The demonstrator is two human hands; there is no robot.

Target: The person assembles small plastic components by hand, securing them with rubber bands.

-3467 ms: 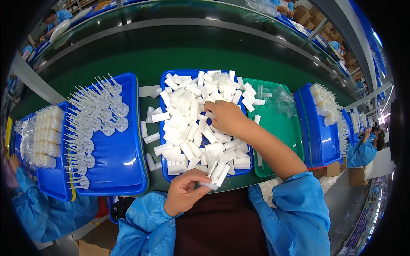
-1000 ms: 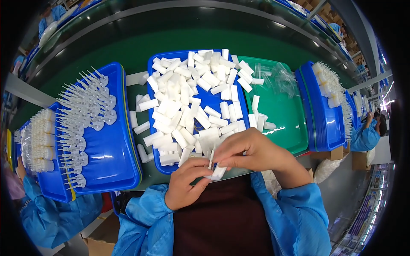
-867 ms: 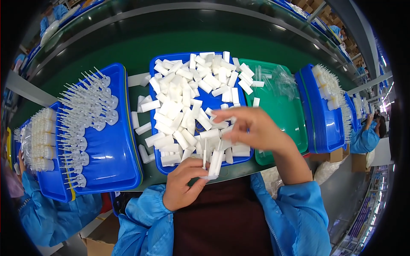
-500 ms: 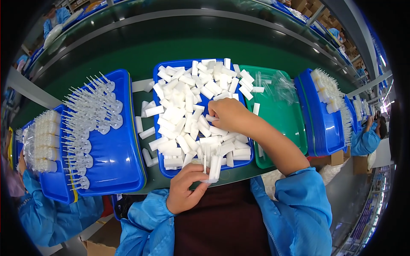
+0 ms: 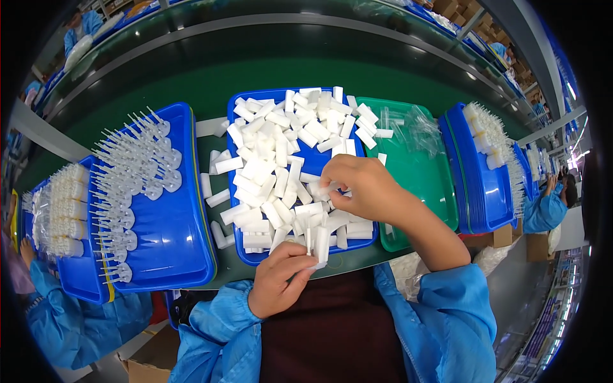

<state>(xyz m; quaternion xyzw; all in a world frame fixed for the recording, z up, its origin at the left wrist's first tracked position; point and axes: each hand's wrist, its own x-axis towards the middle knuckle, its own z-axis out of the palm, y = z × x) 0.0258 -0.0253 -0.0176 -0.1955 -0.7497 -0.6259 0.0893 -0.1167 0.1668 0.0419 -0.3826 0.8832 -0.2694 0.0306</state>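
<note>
A clear-based white piece [image 5: 323,244] stands nearly upright in the left fingers [image 5: 294,263]. Loose white blocks [image 5: 258,169] heap a blue tray [image 5: 311,159].

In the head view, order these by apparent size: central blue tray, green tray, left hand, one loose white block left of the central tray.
1. Central blue tray
2. Green tray, partly covered
3. Left hand
4. Loose white block

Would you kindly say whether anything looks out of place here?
Yes: several white blocks lie loose left of the middle blue tray, and a few stray over the green tray, though most are heaped together.
</note>
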